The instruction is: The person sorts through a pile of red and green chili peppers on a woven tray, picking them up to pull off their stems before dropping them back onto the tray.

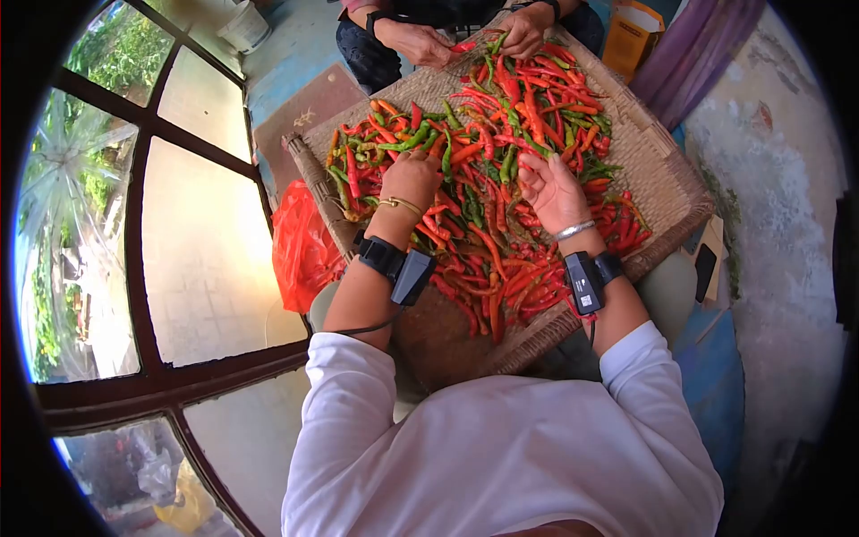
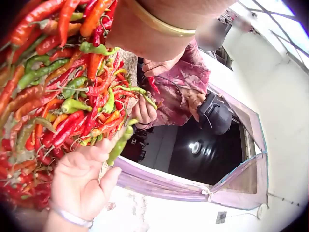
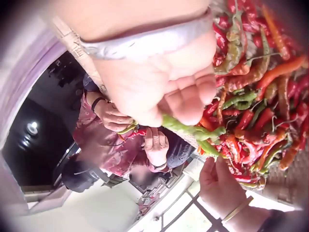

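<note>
My right hand (image 1: pixel 550 190), palm up over the pile, pinches a green chili pepper (image 2: pixel 120 145) near its end with thumb and fingers. In the right wrist view that pepper reaches out past the fingertips. My left hand (image 1: pixel 412 182) is low over the left part of the pile, palm down. Its thumb and fingers come together at the end of another green chili pepper (image 3: pixel 208 148), seen in the right wrist view. Around both hands lie red, orange and green chili peppers (image 1: pixel 488 242), heaped on a woven tray (image 1: pixel 662 166).
Across the tray, another person's hands (image 1: pixel 416 43) hold a red chili pepper (image 1: pixel 463 46). A red plastic bag (image 1: pixel 300 242) hangs by the tray's left side, near the framed windows (image 1: pixel 210 251). A cardboard box (image 1: pixel 632 38) stands beyond the far right corner.
</note>
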The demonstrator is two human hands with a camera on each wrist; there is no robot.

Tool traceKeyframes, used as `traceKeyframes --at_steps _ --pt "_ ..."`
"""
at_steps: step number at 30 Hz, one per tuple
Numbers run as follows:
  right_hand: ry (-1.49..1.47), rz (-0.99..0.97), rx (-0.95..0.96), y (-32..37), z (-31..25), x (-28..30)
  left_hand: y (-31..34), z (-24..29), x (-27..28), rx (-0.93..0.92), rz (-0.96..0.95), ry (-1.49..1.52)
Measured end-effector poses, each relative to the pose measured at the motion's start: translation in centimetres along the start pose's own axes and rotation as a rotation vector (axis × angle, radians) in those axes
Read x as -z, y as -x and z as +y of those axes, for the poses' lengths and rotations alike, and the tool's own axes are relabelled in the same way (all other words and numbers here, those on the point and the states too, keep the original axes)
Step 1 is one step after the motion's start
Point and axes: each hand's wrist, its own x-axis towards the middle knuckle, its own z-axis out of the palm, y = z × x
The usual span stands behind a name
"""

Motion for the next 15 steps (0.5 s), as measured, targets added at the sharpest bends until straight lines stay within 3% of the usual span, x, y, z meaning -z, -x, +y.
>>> traceKeyframes --at_steps 4,7,9,11,15 --pt "0.176 0.085 -0.252 0.0 0.6 1.1 -0.6 1.1 -1.8 -0.179 0.184 -0.113" --pt "0.303 -0.069 -0.304 0.1 1.4 0.8 -0.6 1.7 -3.1 -0.087 0.234 -0.114" --pt "0.391 -0.066 -0.303 0.5 1.6 0.0 -0.7 1.5 -3.2 -0.101 0.279 -0.146" --pt "0.403 -0.073 -0.314 0.5 1.8 0.1 -0.9 1.4 -2.7 -0.137 0.091 -0.192" --pt "0.480 -0.033 -0.302 0.4 2.1 -0.1 -0.7 1.8 -2.6 -0.180 0.152 -0.173"
